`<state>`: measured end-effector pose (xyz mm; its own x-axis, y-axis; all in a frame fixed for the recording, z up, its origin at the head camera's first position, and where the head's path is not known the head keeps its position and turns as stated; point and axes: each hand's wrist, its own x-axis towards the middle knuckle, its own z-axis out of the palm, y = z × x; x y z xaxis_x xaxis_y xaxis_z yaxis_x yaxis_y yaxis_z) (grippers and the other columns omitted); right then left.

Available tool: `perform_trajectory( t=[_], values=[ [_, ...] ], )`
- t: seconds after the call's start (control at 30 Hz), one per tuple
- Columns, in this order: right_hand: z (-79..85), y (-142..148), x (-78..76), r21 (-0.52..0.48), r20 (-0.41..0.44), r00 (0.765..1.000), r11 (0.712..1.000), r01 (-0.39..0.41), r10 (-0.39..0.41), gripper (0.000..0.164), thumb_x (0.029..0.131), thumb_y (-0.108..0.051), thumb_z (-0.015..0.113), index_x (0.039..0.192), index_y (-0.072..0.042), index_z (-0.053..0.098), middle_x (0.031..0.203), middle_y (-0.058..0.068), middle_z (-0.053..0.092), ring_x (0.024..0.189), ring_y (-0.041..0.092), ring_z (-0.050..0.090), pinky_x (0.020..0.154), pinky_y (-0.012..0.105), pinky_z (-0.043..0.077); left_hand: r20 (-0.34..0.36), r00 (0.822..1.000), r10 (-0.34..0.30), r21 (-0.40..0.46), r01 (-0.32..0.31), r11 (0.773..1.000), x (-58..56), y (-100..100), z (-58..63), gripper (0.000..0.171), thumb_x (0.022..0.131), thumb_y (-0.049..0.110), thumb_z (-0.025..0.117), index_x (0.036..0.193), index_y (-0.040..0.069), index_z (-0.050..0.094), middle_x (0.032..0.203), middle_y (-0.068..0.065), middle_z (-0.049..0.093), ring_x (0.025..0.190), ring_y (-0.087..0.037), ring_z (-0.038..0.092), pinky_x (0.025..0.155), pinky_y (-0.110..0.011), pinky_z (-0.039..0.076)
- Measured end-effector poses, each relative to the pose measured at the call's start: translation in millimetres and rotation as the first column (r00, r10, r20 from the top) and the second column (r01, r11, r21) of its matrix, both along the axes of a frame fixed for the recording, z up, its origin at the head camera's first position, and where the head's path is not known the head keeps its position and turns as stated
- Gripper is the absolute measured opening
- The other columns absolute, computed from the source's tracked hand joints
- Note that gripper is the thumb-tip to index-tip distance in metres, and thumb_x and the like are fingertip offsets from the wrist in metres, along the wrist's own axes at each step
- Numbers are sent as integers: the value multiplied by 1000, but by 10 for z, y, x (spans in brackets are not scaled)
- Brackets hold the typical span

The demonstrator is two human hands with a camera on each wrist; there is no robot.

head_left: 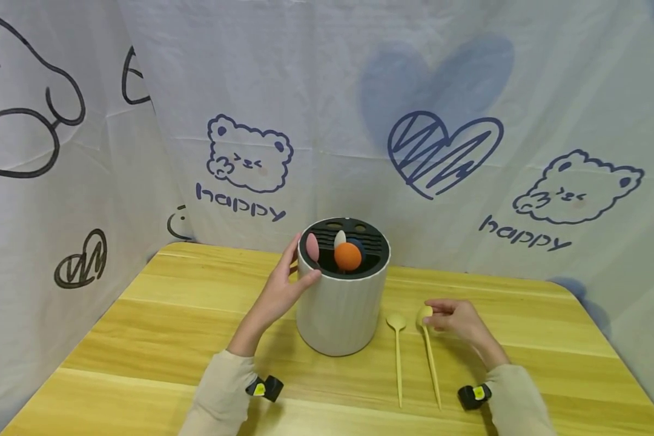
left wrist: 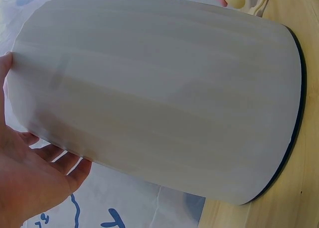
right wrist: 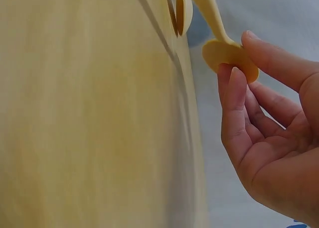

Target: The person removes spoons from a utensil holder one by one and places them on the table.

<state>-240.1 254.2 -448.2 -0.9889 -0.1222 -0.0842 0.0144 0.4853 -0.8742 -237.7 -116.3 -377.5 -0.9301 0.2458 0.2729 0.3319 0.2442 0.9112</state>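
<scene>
A white ribbed utensil holder (head_left: pixel 340 315) with a black slotted top stands upright on the table. My left hand (head_left: pixel 278 290) grips it near its upper rim, the thumb at the front and the fingers round the far left side. In the left wrist view the holder's wall (left wrist: pixel 159 93) fills most of the picture. To the right of the holder, my right hand (head_left: pixel 460 321) pinches a pale yellow spoon (head_left: pixel 430 357) by its bowl. The right wrist view shows thumb and fingers on the edge of that bowl (right wrist: pixel 217 54). A second yellow spoon (head_left: pixel 396 323) lies between holder and right hand.
Inside the holder's top stand a pink utensil head (head_left: pixel 312 247), an orange round one (head_left: pixel 347 257), a white one (head_left: pixel 340 238) and a dark blue one behind. A printed white cloth (head_left: pixel 327 121) hangs along the back and left of the wooden table (head_left: pixel 196 327).
</scene>
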Motion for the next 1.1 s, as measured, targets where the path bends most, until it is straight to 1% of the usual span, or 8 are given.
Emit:
perform_trajectory(
  t=[0.23,0.4,0.6,0.7,0.77,0.9,1.0,1.1],
  values=[
    [-62,-22,-10,-23,40,999,999,22,-21,47,85,-8,74,123,13,58,109,23,64,84,18,63,69,31,57,-3,1000,7,-2,-7,1000,0,2,-6,83,91,41,59,156,15,14,159,-7,18,142,-30,23,111,-51,27],
    [-103,-10,-13,-18,57,998,1000,11,-10,48,85,-8,74,124,14,57,106,21,63,80,17,62,69,31,57,-8,1000,7,3,-7,1000,-3,2,-17,85,90,44,59,156,15,14,159,-8,18,142,-31,23,111,-51,27],
    [-139,19,-32,23,42,999,1000,-9,8,45,85,-10,74,122,11,60,99,14,64,77,17,61,66,29,55,-15,1000,5,5,-5,1000,-12,4,-24,85,90,45,59,156,15,15,159,-8,18,142,-31,23,111,-51,27],
    [-148,28,-35,36,36,999,999,-21,20,44,85,-11,73,122,11,60,97,13,65,75,18,62,64,29,54,-15,1000,7,3,-7,1000,-11,7,-19,85,91,45,59,156,15,15,159,-8,18,142,-31,23,111,-51,27],
    [-151,29,-31,43,35,999,999,-26,25,44,85,-11,73,121,10,61,99,15,65,76,19,62,64,30,54,-15,1000,10,2,-10,1000,-10,9,-17,84,91,44,59,156,15,15,159,-8,18,142,-30,23,111,-51,27],
    [-150,21,-21,87,18,1000,996,-20,18,43,84,-12,75,119,9,63,107,18,65,86,21,61,66,28,53,-13,1000,11,0,-11,1000,-12,10,-20,84,91,43,59,156,15,15,159,-8,18,142,-30,23,111,-51,27],
    [-145,17,-14,116,8,1000,993,-12,11,42,83,-13,76,117,9,64,109,18,66,92,23,59,65,27,52,-12,1000,10,-1,-10,1000,-13,11,-21,83,91,43,59,156,15,15,159,-8,18,142,-30,23,111,-51,27],
    [-140,16,-5,110,8,1000,994,-3,2,43,82,-12,76,118,9,64,111,19,66,95,25,60,65,26,51,-19,1000,5,3,-5,1000,-11,11,-22,84,91,42,59,156,14,15,159,-8,18,142,-30,23,111,-51,27]
  ],
)
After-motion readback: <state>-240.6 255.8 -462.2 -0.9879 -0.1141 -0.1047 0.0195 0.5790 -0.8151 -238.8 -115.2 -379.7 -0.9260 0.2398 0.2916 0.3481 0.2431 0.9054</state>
